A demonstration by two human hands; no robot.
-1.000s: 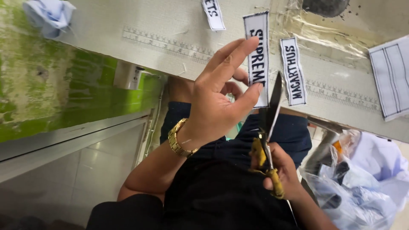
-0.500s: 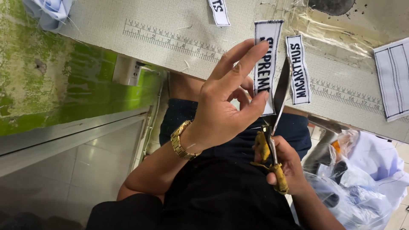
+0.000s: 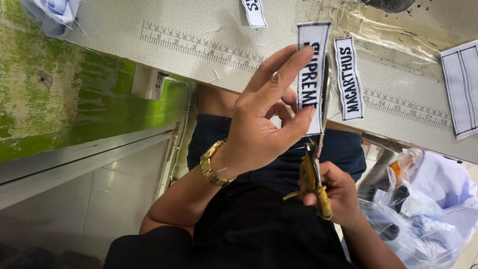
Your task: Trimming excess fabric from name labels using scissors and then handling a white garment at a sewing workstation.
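Observation:
My left hand [image 3: 266, 117], with a gold watch at the wrist, pinches a white name patch [image 3: 311, 60] with dark lettering and a dark stitched border, holding it upright in front of the table edge. My right hand [image 3: 336, 192] grips the yellow handles of a pair of scissors [image 3: 317, 164]. The scissors' blades run up along the right edge of the patch.
A light table top [image 3: 209, 20] with printed ruler scales spans the top. A second lettered patch [image 3: 348, 77] lies on it beside the held one, a third patch [image 3: 254, 11] further up. White cloth pieces [image 3: 460, 87] lie right; plastic bags [image 3: 423, 219] of fabric sit lower right.
The view has shifted slightly. My left hand has raised the patch a little, and the scissors' blades have come up along its right edge.

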